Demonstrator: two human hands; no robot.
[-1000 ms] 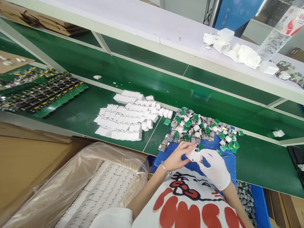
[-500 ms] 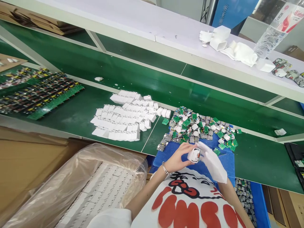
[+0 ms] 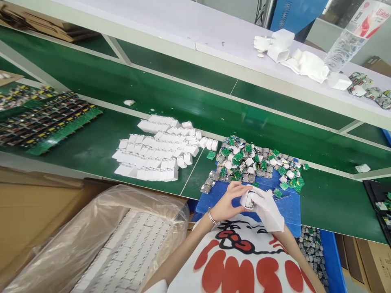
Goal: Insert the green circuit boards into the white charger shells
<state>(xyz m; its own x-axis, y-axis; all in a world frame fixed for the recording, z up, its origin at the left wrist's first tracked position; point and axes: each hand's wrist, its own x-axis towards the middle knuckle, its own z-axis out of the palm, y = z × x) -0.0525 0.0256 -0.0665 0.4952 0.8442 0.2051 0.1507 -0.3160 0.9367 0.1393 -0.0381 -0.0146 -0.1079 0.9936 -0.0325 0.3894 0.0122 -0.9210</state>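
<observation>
My left hand, bare with a bracelet at the wrist, grips a small white plastic charger housing between thumb and fingers. The open end of the housing faces me, and part of a circuit board shows inside it. In a thin white glove, my right hand closes on the right side of the same housing, its fingers partly covering the opening. Both hands are above a blue mat. Just beyond them lies a heap of small circuit boards, green, grey and white.
Rows of white housings stand on the green bench, left of the heap. Assembled boards lie further left. A plastic-lined carton of white pieces is below left; a blue bin is below right. A shelf with a bottle runs above.
My gloved right hand has come in from the right, its raised fingers closing against the housing. My left hand keeps its hold. The view has shifted slightly.
</observation>
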